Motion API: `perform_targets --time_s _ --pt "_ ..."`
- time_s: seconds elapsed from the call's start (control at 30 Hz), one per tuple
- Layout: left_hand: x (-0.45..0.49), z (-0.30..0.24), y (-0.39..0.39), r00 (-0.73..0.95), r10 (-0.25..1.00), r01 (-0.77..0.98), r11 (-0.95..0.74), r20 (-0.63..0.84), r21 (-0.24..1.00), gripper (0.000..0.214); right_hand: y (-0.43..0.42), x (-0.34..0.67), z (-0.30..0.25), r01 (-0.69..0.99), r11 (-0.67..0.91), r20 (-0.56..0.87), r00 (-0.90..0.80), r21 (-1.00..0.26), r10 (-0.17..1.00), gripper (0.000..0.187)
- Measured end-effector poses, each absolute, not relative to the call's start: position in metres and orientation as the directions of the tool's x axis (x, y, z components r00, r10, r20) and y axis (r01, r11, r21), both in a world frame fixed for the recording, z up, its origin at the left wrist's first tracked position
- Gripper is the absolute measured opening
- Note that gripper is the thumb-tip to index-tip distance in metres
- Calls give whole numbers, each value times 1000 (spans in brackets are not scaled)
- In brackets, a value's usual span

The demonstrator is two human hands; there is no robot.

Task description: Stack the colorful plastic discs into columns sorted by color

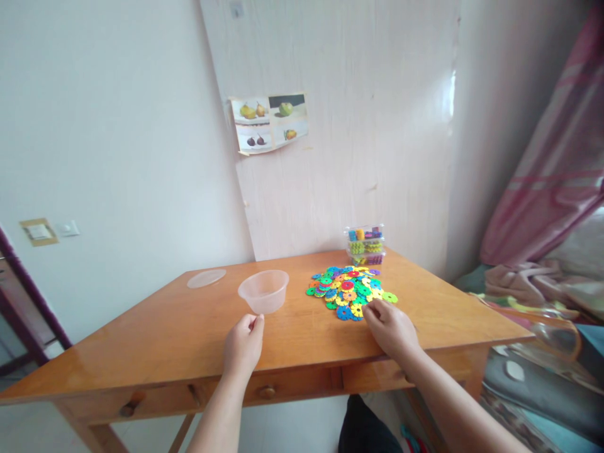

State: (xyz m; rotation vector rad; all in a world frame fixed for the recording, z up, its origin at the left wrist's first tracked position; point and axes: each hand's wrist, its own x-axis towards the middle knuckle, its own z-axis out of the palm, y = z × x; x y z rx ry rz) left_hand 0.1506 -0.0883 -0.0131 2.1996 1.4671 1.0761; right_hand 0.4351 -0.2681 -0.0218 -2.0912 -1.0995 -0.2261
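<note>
A pile of flat, colourful plastic discs lies on the wooden table. My right hand rests at the pile's near edge, fingers curled down onto the discs; whether it grips one is hidden. My left hand sits on the table just in front of a clear plastic bowl, fingers loosely curled with thumb and forefinger together, and nothing visible in them. The bowl stands upright and looks empty.
A clear round lid lies left of the bowl. A clear box of coloured pieces stands against the wall behind the pile. A bed with blankets and a pink curtain are to the right. Drawers run under the table's front edge.
</note>
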Motion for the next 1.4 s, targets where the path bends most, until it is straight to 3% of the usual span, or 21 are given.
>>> perform_targets --time_s 0.1,0.2,0.43,0.63,0.83,1.0,1.23,1.4 --pt "151 -12 -90 200 884 674 -437 423 595 38 -268 438 -23 772 -323 514 615 -548 598 23" --pt "151 -12 -90 201 877 669 -449 437 593 38 -266 441 -24 794 -328 543 595 -512 593 32" --pt "151 -11 -90 199 883 670 -439 425 599 39 -261 441 -24 845 -379 505 531 -379 680 36" --pt "151 -10 -92 206 886 663 -438 415 607 37 -262 435 -18 901 -323 473 428 -289 771 26" --pt "153 -11 -93 227 876 675 -457 425 580 36 -263 434 -17 903 -315 449 420 -291 789 26" --pt "156 -12 -93 264 855 688 -492 447 534 33 -259 431 -14 916 -342 441 401 -211 803 29" --pt "157 -9 -98 282 862 681 -490 422 545 34 -249 416 3 971 -235 456 227 -40 861 29" --pt "158 -9 -101 275 864 662 -488 421 568 33 -243 401 5 987 -158 444 142 0 885 32"
